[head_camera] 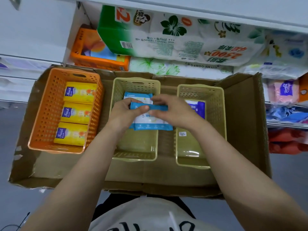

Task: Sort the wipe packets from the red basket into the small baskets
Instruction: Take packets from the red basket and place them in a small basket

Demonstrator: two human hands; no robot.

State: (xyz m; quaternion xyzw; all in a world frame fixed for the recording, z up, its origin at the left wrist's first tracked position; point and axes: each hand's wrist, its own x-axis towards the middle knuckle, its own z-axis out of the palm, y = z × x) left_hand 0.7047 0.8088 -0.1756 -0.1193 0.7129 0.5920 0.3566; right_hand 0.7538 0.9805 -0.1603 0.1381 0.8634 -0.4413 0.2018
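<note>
In the head view, a blue wipe packet (148, 107) is held on edge above the middle basket (135, 156), a beige one. It is pinched at its left end by the left hand (125, 112), thumb on the near side and fingers curled behind, and at its right end by the right hand (170, 110), whose fingers are bent over its top. Both hands are closed round this one packet. Beneath it, two blue-and-white packets are lying flat in the same basket: one (150, 123) just under the hands, another (137, 97) towards the far wall. To the left, three yellow packets (76, 112) are lined up in an orange basket (48, 114). To the right, a dark blue packet (197, 109) is seen in a second beige basket (216, 130). All three baskets are set on flattened cardboard (146, 179). Tissue packs (166, 39) are stacked on the shelf behind.
</note>
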